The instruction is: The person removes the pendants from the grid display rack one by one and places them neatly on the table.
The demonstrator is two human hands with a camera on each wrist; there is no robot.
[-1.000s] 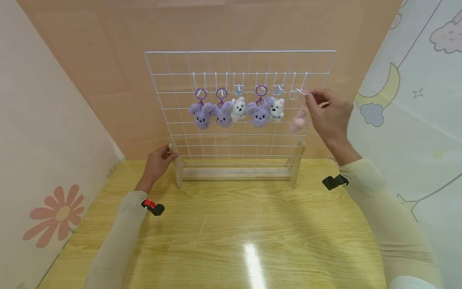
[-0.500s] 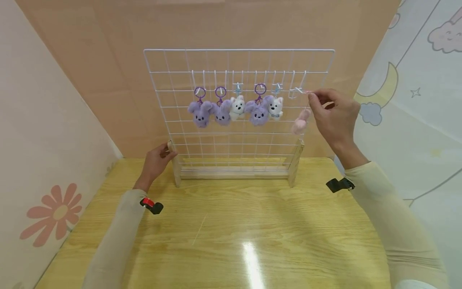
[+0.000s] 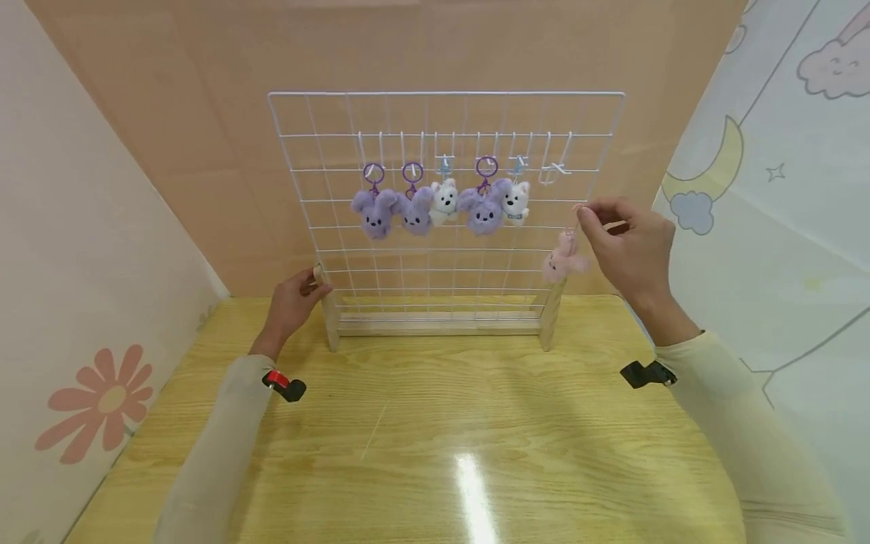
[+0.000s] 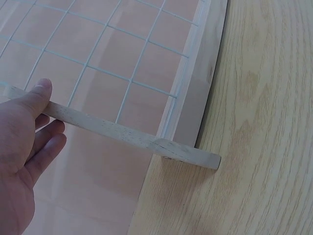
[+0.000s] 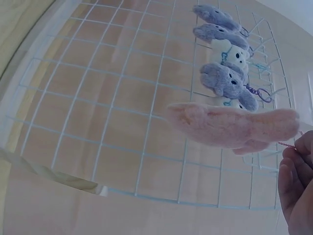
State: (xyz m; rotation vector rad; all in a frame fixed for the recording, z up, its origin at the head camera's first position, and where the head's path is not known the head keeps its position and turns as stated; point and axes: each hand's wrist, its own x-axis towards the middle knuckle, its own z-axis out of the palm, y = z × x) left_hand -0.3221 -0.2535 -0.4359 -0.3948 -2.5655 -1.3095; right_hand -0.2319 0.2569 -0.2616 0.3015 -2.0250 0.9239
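Note:
My right hand point(image 3: 632, 245) pinches the thin cord of a pink plush bunny keychain point(image 3: 563, 258), which dangles in front of the lower right of a white wire grid rack point(image 3: 445, 94). The right wrist view shows the bunny point(image 5: 230, 126) close up, its cord point(image 5: 287, 145) running to the fingertips. At the rack's left side my left hand point(image 3: 291, 308) holds the upper part of a wooden leg point(image 4: 112, 131), thumb on one face and fingers behind it. Up and left of the bunny, a bare white hook point(image 3: 553, 165) hangs from the grid.
Several plush keychains hang in a row on the rack: purple bunnies, among them one at the left end point(image 3: 376, 215), and white dogs, one at the right end point(image 3: 516, 202). A wooden crossbar point(image 3: 442, 329) joins the legs on the wood-grain table point(image 3: 435, 408).
The pink bunny has come off the right-hand hook, and my right hand has carried it down and slightly right. The left hand stays on the wooden leg.

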